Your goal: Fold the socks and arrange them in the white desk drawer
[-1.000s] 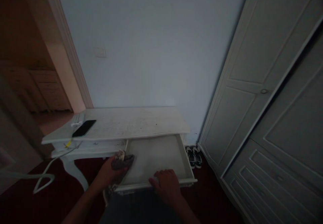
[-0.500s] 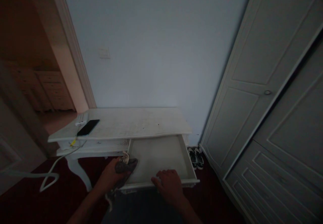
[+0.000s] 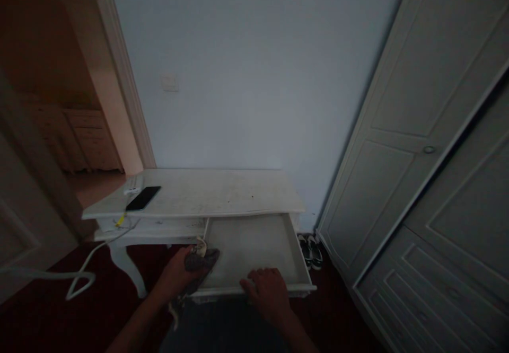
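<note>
My left hand [image 3: 177, 274] is closed around a crumpled grey cloth [image 3: 201, 263] with a cream bit at its top, held over the left front corner of a pulled-out white drawer [image 3: 254, 247]. A pale cord [image 3: 174, 316] dangles below this hand. At the drawer's front edge, my right hand [image 3: 268, 289] lies with its fingers bent over the rim and its thumb pointing left. The drawer's inside shows only its bare grey bottom. It belongs to a white console table [image 3: 214, 188] with worn paint.
On the table's left end lie a black phone [image 3: 143, 198] and a white power strip [image 3: 133, 184]; a white cable [image 3: 85, 263] hangs off there. Dark shoes [image 3: 310, 251] stand right of the drawer. A white wardrobe [image 3: 382, 183] is at the right, a doorway at the left.
The view has shifted slightly, so the table and wardrobe sit a little farther right. Both hands keep nearly the same places, the left still gripping the cloth.
</note>
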The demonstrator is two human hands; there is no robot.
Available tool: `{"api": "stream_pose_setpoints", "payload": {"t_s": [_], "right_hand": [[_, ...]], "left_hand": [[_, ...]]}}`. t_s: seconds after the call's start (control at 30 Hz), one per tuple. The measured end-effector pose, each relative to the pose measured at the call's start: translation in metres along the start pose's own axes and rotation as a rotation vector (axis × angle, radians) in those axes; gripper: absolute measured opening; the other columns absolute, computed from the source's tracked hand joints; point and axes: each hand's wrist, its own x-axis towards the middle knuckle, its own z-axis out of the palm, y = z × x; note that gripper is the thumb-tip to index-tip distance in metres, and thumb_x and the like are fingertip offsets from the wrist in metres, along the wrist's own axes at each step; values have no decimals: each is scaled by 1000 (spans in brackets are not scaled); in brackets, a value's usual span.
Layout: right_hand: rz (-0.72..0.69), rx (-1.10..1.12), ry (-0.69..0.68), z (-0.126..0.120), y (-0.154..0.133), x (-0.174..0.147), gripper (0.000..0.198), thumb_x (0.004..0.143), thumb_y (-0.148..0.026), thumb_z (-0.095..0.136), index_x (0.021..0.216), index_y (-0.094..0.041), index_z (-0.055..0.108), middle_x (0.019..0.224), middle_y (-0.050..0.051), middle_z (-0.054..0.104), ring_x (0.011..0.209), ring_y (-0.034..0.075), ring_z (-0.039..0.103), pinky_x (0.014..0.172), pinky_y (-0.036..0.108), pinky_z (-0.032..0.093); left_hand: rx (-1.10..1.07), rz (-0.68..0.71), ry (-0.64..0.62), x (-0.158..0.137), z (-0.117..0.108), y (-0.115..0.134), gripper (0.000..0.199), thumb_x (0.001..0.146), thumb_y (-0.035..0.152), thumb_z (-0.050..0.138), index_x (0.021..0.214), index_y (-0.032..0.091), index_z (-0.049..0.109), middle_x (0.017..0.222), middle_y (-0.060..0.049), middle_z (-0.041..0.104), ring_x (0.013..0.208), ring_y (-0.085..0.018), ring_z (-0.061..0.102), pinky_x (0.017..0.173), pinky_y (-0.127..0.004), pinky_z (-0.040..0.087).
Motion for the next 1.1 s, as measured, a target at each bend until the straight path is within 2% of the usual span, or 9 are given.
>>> {"api": "stream_pose_setpoints", "payload": {"t_s": [0.43, 0.7, 0.83, 0.97, 1.1], "right_hand": [[-6, 4, -6, 1, 1, 0, 51, 113, -57, 40, 114, -24, 78, 112, 9, 81, 110, 29, 73, 102, 44, 41], [-2, -13, 2, 0, -1, -1, 48, 113, -56, 43, 112, -25, 78, 109, 9, 82, 108, 28, 73, 102, 45, 43], [0, -9, 1, 3, 1, -1, 48, 112, -57, 43, 112, -25, 79, 109, 8, 82, 106, 28, 74, 102, 44, 43], [-5, -14, 4, 3, 1, -1, 49, 113, -56, 42, 112, -24, 79, 110, 9, 81, 107, 28, 73, 101, 43, 43], [-2, -18, 6, 2, 0, -1, 50, 113, -57, 41, 111, -24, 79, 109, 9, 81, 106, 28, 73, 101, 42, 42]], "left_hand": [[-14, 0, -47, -1, -2, 6, 71, 62, 54, 86, 123, 21, 71, 118, -14, 80, 108, -35, 74, 99, -45, 57], [21, -30, -13, -3, -3, 15, 74, 60, 55, 86, 124, 20, 71, 123, -17, 78, 112, -37, 74, 100, -46, 57], [16, -30, -35, -3, -3, 14, 68, 63, 52, 85, 121, 20, 72, 118, -15, 80, 107, -35, 75, 96, -45, 59], [7, -15, -29, -4, -3, 14, 73, 61, 55, 86, 123, 18, 71, 120, -16, 79, 111, -36, 74, 101, -46, 57], [13, -19, -21, -4, -3, 13, 70, 63, 55, 86, 123, 21, 72, 118, -13, 80, 111, -35, 74, 100, -45, 57]]}}
